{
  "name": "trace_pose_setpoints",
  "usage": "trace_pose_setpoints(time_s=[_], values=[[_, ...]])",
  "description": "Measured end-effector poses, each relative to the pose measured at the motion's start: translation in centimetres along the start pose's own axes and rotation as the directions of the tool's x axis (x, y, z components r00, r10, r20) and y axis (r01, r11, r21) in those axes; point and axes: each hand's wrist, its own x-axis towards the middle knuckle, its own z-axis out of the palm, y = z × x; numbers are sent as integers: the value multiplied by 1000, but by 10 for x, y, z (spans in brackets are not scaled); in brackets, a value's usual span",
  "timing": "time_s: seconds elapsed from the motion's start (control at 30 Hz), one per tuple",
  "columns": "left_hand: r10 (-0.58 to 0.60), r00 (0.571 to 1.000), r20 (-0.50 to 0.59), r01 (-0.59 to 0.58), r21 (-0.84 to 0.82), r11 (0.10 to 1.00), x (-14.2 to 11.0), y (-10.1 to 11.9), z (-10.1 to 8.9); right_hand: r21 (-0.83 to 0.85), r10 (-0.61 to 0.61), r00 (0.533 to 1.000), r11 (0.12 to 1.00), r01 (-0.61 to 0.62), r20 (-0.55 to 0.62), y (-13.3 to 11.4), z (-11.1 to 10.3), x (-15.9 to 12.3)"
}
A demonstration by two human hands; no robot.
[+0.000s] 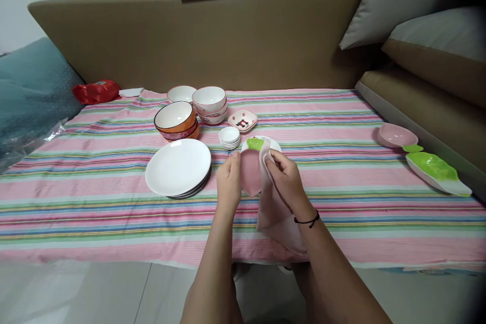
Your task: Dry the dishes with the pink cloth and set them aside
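My left hand (229, 182) grips the left edge of a small pink dish with a green leaf top (251, 174), held upright over the striped cloth. My right hand (285, 178) is closed on a pale pink cloth (275, 212) and presses it against the dish's right side. The cloth hangs down past my right wrist, which wears a black band. Just behind the dish a white plate (274, 143) peeks out.
A stack of white plates (178, 167) lies left of my hands. Behind are orange-rimmed bowls (176, 120), white bowls (209, 104), small white saucers (229, 137) and a square pink dish (243, 120). At right sit a pink bowl (397, 135) and a green leaf dish (436, 172). A sofa back rises behind.
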Motion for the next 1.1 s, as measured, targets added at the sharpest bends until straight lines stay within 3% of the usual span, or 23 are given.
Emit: trace_pose_setpoints(time_s=[0.2,0.3,0.4,0.57,0.63,0.77,0.87,0.97,1.1], values=[[144,978,148,-155,62,986,-2,-1,-3,-46,51,989,997,-57,-137,9,-1,5],[157,974,161,-173,95,980,-5,0,-3,-147,-3,984,989,-23,-179,11,-3,5],[158,979,130,-174,120,977,-6,0,-2,-212,-43,987,977,8,-158,12,-5,5],[155,988,18,-156,115,981,-5,-4,1,-208,-22,1000,978,25,18,12,-3,3],[158,987,7,-157,118,980,-5,-4,1,-260,-15,1000,965,15,4,12,-3,3],[185,979,91,-198,164,966,-3,-3,-2,-494,-50,995,870,3,-82,14,-4,5],[195,977,86,-207,175,963,-2,-3,-4,-586,-114,993,807,73,-32,14,-4,6],[188,982,20,-189,138,972,-1,-5,-4,-543,-149,988,828,141,30,13,-1,5],[175,984,-18,-173,92,981,-1,-5,-3,-383,-123,992,917,111,-5,11,4,3]])
